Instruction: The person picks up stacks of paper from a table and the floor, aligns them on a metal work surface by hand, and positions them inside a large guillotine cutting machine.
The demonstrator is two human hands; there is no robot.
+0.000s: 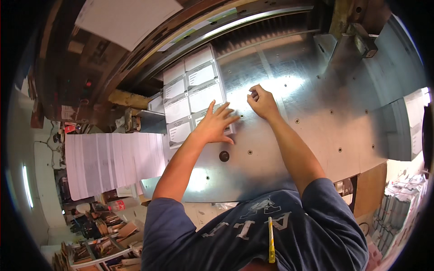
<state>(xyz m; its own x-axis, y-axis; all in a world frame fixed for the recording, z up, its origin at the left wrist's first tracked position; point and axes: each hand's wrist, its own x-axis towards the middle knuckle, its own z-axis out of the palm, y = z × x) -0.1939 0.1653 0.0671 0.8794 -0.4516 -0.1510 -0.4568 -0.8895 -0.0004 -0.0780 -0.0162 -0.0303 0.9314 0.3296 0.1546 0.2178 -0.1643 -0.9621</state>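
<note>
My left hand (215, 123) is open, its fingers spread over the near right edge of a stack of printed sheets (177, 109). The fingertips are slightly blurred, and I cannot tell whether they touch the paper. The sheets carry rows of white label-like panels with dark bands, and they lie at the left of a shiny metal table (312, 135). To the right of the stack, my right hand (263, 105) is curled into a loose fist above the metal. Nothing shows between its fingers. A black round knob (224, 156) sits on the table below my left hand.
A large machine frame (135, 67) spans the back, with a dark slot along the tabletop. Metal guide blocks (326, 47) stand at the back right. Piled pale paper (115, 162) lies left of the table, and another paper stack (415, 122) is at the far right.
</note>
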